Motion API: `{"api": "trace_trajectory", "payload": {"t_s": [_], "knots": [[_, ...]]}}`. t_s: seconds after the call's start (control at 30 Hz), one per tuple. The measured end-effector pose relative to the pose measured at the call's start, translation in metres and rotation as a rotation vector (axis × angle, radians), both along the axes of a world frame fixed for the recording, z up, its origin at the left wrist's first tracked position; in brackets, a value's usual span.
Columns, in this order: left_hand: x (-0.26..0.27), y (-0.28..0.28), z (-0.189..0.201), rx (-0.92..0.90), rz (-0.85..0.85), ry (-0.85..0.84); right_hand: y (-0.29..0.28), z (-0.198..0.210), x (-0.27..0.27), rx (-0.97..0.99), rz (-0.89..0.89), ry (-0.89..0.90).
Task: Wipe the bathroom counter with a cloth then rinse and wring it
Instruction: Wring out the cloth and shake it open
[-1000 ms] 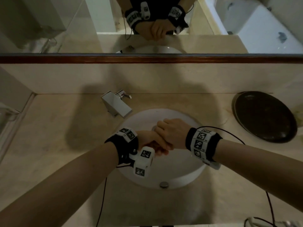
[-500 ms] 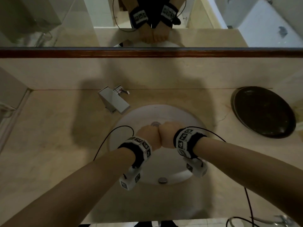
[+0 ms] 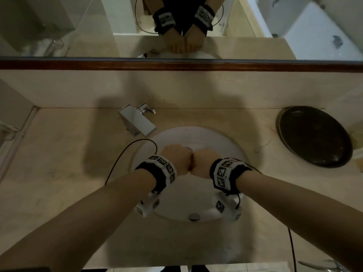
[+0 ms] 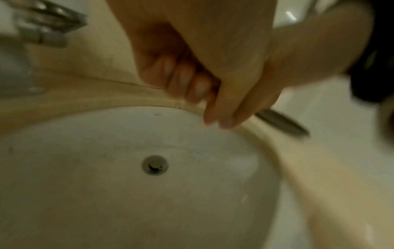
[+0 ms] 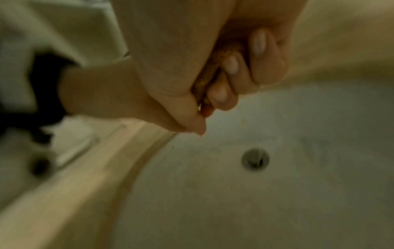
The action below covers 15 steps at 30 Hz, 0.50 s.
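Hands meet over a white round sink (image 3: 231, 146), knuckles pressed side by side. The left hand (image 3: 177, 160) and right hand (image 3: 203, 162) are both fisted, fingers (image 5: 258, 43) curled tight around a small brownish cloth (image 5: 215, 67), mostly hidden inside the grip. The drain (image 4: 155, 165) sits below them. A square chrome faucet (image 3: 137, 122) stands at the far left of the basin on the beige counter (image 3: 59, 154). A dark oval tray (image 3: 314, 136) lies far right. A mirror (image 3: 59, 26) runs along the far wall
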State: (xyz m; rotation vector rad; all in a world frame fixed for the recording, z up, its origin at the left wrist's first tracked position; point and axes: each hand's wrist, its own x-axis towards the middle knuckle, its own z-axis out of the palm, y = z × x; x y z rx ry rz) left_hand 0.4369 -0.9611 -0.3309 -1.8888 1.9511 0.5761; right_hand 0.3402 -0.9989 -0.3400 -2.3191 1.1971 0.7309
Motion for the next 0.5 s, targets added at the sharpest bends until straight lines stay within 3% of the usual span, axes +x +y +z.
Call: {"api": "trace_trajectory", "payload": {"t_s": [0.03, 0.1, 0.17, 0.2, 0.33, 0.43, 0.5], "knots": [[0.002, 0.000, -0.002, 0.072, 0.120, 0.144, -0.003, 0.003, -0.002, -0.087, 0.087, -0.046], [0.009, 0.003, -0.005, 0.240, 0.427, 0.599, -0.009, 0.002, -0.012, -0.168, 0.205, -0.113], [0.015, 0.013, -0.001, 0.380, 0.767, 1.082, -0.014, 0.000, -0.023, -0.201, 0.230, -0.136], [0.018, 0.016, -0.003, 0.392, 0.892, 1.243, -0.015, -0.001, -0.027, -0.225, 0.233, -0.144], [0.022, 0.020, -0.015, 0.311, 1.134, 1.500, -0.013, -0.008, -0.040, -0.282, 0.179, -0.209], [0.025, 0.025, -0.018, 0.334, 1.168, 1.602, -0.016, -0.005, -0.046, -0.215, 0.073, -0.189], [0.028, 0.029, -0.019, 0.366, 1.191, 1.669, -0.020, 0.004, -0.048, -0.211, 0.149, -0.103]]}}
